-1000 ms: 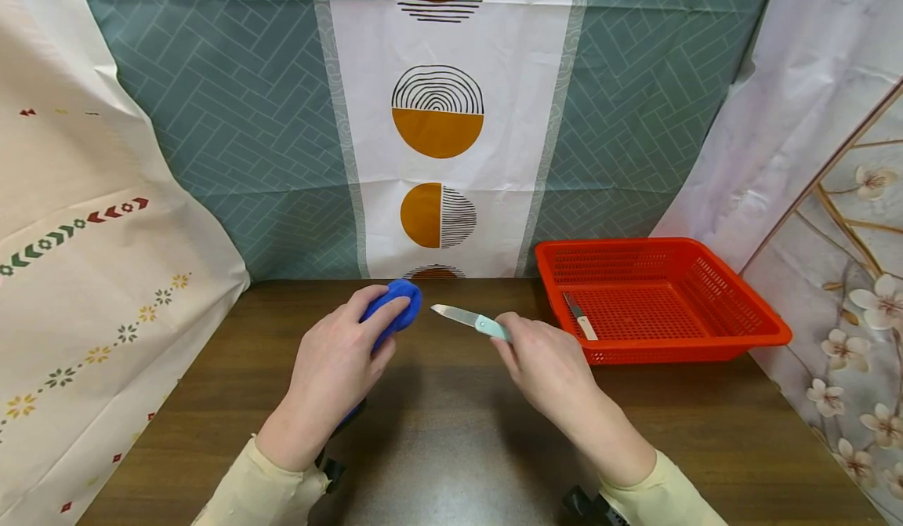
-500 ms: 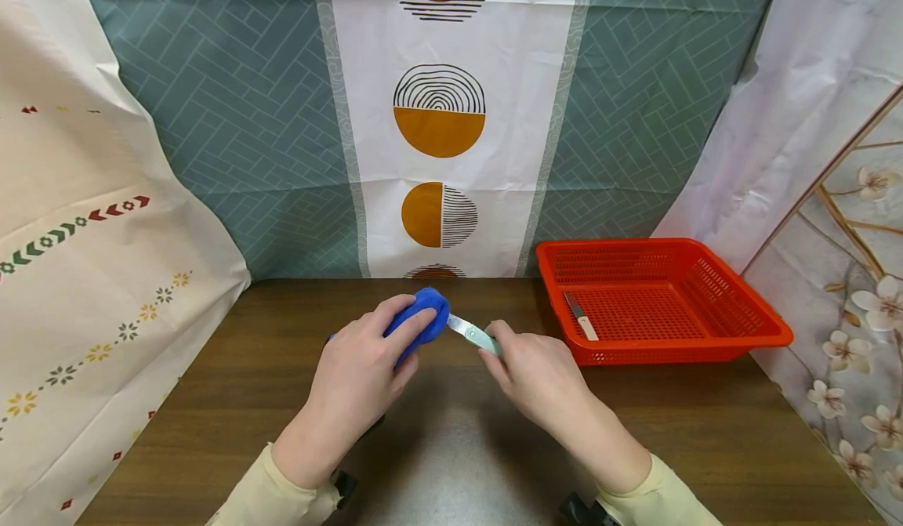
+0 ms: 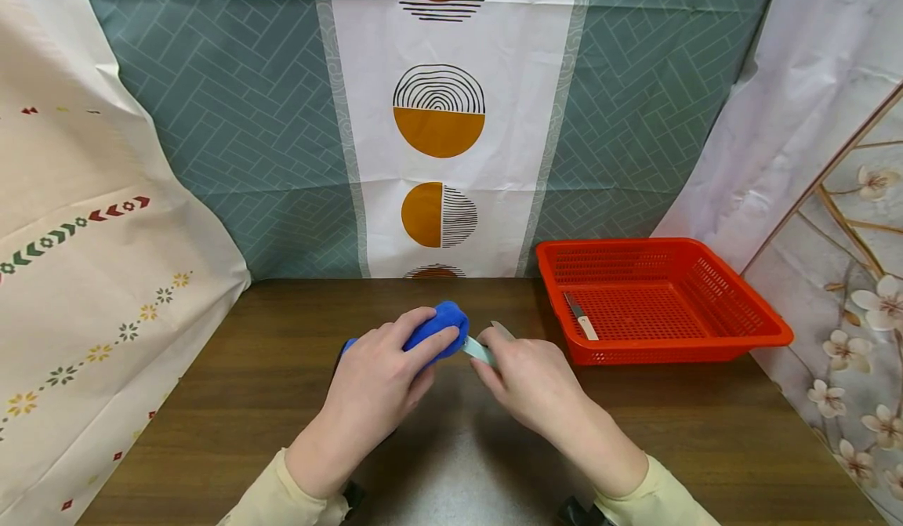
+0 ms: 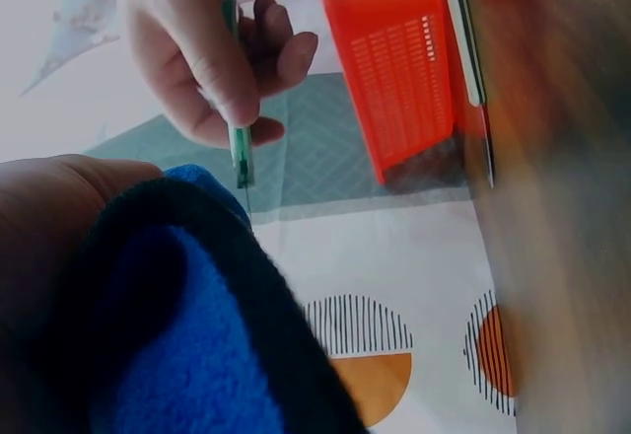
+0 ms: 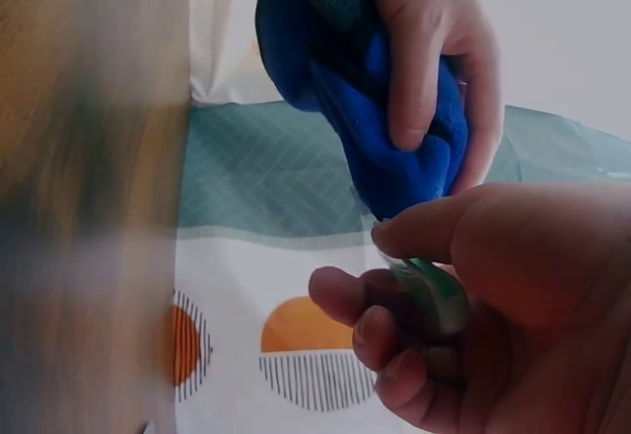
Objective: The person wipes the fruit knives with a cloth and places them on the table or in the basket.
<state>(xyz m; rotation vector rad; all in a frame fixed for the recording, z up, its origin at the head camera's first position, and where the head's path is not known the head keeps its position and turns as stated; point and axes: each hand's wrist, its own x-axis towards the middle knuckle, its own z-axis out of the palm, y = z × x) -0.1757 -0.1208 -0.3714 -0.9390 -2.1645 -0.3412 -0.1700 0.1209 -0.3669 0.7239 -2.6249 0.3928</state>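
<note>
My left hand point(image 3: 374, 385) grips a bunched blue cloth point(image 3: 449, 324) with a dark edging, above the middle of the table. My right hand point(image 3: 539, 377) holds a small knife by its pale mint-green handle point(image 3: 481, 350). The knife points left, and its blade is mostly hidden in the cloth, with a thin strip showing in the left wrist view. A second knife point(image 4: 467, 54) with a pale handle lies on the table beside the basket; the right hand covers most of it in the head view.
A red perforated basket point(image 3: 677, 346) stands at the right rear of the brown wooden table point(image 3: 296, 338). Inside it lies a knife with a white handle point(image 3: 587, 328). Patterned cloth hangs behind the table and along both sides.
My left hand has moved right and slightly nearer with the cloth. The blade, bare a second ago, is now mostly inside the cloth. The right hand has shifted only a little.
</note>
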